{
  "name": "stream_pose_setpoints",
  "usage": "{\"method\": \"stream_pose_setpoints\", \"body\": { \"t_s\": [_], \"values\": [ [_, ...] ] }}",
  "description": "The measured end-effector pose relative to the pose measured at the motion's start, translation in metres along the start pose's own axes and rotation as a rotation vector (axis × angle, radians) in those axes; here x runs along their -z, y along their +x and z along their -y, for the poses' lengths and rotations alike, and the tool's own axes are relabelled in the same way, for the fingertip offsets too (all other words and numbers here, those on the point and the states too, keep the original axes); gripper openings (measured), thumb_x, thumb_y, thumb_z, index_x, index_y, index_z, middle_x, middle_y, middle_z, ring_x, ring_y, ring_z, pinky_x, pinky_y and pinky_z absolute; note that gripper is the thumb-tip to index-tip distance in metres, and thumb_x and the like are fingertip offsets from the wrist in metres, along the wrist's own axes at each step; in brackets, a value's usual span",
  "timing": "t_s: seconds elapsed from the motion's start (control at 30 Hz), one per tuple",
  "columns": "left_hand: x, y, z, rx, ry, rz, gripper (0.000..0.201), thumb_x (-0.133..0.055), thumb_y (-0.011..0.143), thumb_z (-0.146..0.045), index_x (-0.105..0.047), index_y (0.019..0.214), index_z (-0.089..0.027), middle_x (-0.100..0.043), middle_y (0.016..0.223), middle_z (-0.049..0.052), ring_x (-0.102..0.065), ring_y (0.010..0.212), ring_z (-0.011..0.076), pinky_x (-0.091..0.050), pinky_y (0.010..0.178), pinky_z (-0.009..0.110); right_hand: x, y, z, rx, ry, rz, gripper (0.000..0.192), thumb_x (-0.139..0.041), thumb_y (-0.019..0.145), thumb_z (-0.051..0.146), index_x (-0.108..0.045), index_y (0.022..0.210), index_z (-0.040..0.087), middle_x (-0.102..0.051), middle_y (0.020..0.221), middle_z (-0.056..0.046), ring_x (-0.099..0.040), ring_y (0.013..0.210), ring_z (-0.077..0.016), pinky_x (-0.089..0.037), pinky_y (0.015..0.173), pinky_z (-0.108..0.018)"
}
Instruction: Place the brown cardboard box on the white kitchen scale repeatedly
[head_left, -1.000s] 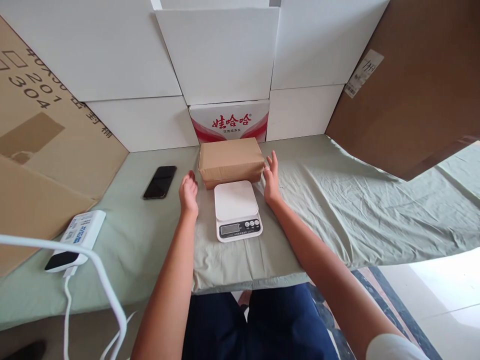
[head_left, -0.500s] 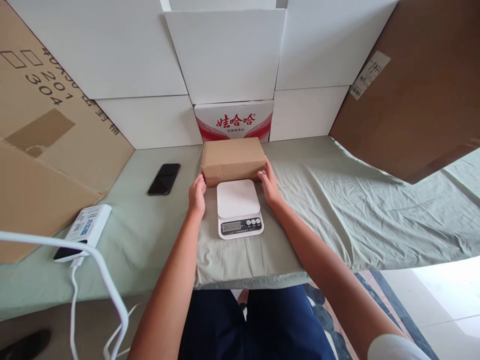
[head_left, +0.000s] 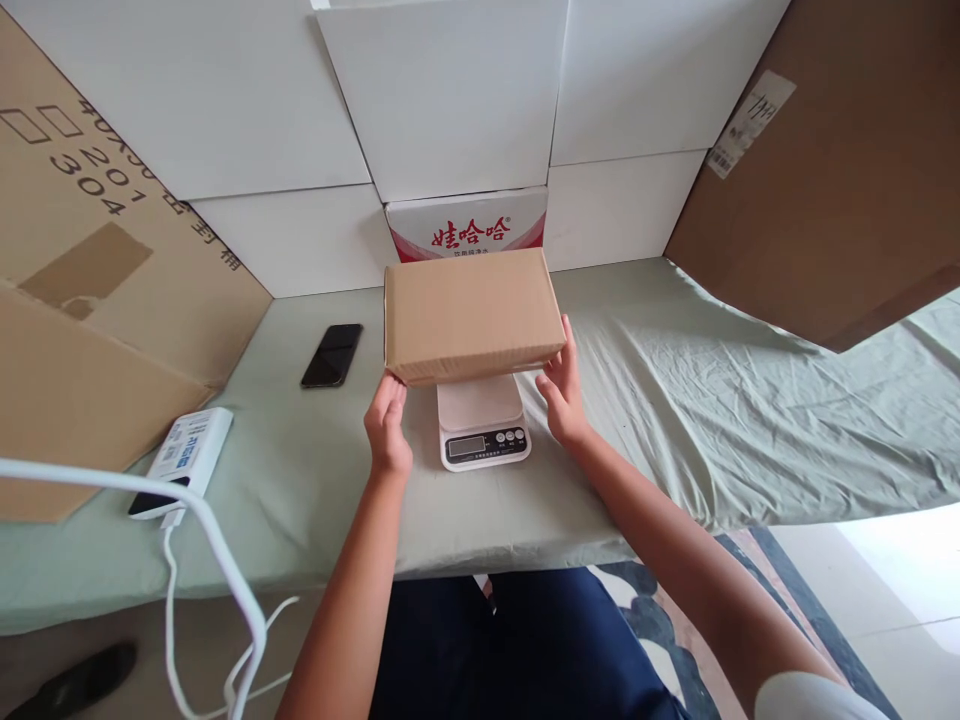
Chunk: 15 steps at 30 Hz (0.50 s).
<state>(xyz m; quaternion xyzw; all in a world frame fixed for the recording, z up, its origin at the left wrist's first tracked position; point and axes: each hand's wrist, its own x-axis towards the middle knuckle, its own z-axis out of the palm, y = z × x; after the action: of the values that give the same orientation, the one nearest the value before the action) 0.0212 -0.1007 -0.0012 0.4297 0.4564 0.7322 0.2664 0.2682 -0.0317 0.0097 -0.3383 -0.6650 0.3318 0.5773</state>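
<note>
Head view shows the brown box (head_left: 472,310) lifted off the counter (head_left: 300,460), hiding the rear of the white scale (head_left: 481,408) it sat behind half a second ago. Left hand (head_left: 388,425) and right hand (head_left: 566,400) have their grip clamped on its opposite ends.

The box (head_left: 472,312) is matt cardboard, the scale (head_left: 484,412) smooth plastic.
</note>
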Motion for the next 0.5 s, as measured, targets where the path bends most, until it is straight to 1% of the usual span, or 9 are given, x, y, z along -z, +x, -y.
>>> {"method": "stream_pose_setpoints", "body": {
  "t_s": [0.1, 0.17, 0.23, 0.33, 0.5],
  "values": [
    [0.011, -0.028, -0.006, 0.041, 0.03, 0.026, 0.077, -0.066, 0.087, -0.069, -0.07, 0.142, -0.015, -0.067, 0.146, 0.02, -0.05, 0.15, 0.0391, -0.037, 0.127, 0.053, 0.009, -0.026, 0.007, -0.011, 0.052, 0.009, 0.095, -0.052, 0.093, 0.081, -0.016, 0.17, 0.04, -0.034, 0.173, -0.006, -0.041, 0.157, -0.0361, -0.045, 0.124, -0.06],
    [0.017, -0.038, -0.007, 0.081, 0.042, 0.029, 0.079, -0.065, 0.087, -0.071, -0.069, 0.143, -0.016, -0.067, 0.146, 0.02, -0.051, 0.149, 0.0394, -0.038, 0.126, 0.054, 0.012, -0.036, 0.008, -0.029, 0.063, 0.016, 0.091, -0.054, 0.095, 0.077, -0.018, 0.17, 0.041, -0.034, 0.173, -0.006, -0.041, 0.157, -0.0361, -0.045, 0.124, -0.063],
    [0.019, -0.042, -0.006, 0.105, 0.048, 0.016, 0.08, -0.064, 0.087, -0.072, -0.068, 0.145, -0.016, -0.066, 0.148, 0.021, -0.05, 0.15, 0.0393, -0.038, 0.126, 0.054, 0.012, -0.039, 0.007, -0.06, 0.074, 0.022, 0.088, -0.056, 0.096, 0.074, -0.02, 0.169, 0.041, -0.035, 0.172, -0.006, -0.043, 0.155, -0.0357, -0.045, 0.124, -0.063],
    [0.019, -0.04, -0.003, 0.106, 0.058, -0.004, 0.081, -0.064, 0.087, -0.072, -0.066, 0.147, -0.017, -0.064, 0.15, 0.021, -0.048, 0.152, 0.0388, -0.037, 0.127, 0.053, 0.011, -0.038, 0.003, -0.096, 0.107, 0.022, 0.084, -0.058, 0.097, 0.07, -0.023, 0.168, 0.042, -0.037, 0.171, -0.006, -0.045, 0.153, -0.0348, -0.046, 0.123, -0.063],
    [0.019, -0.038, -0.001, 0.108, 0.079, -0.036, 0.082, -0.063, 0.087, -0.072, -0.066, 0.147, -0.017, -0.063, 0.151, 0.021, -0.051, 0.149, 0.0388, -0.039, 0.126, 0.053, 0.01, -0.036, 0.001, -0.085, 0.126, 0.017, 0.079, -0.057, 0.098, 0.068, -0.028, 0.166, 0.041, -0.042, 0.167, -0.006, -0.044, 0.154, -0.0339, -0.048, 0.122, -0.06]
  ]
}}
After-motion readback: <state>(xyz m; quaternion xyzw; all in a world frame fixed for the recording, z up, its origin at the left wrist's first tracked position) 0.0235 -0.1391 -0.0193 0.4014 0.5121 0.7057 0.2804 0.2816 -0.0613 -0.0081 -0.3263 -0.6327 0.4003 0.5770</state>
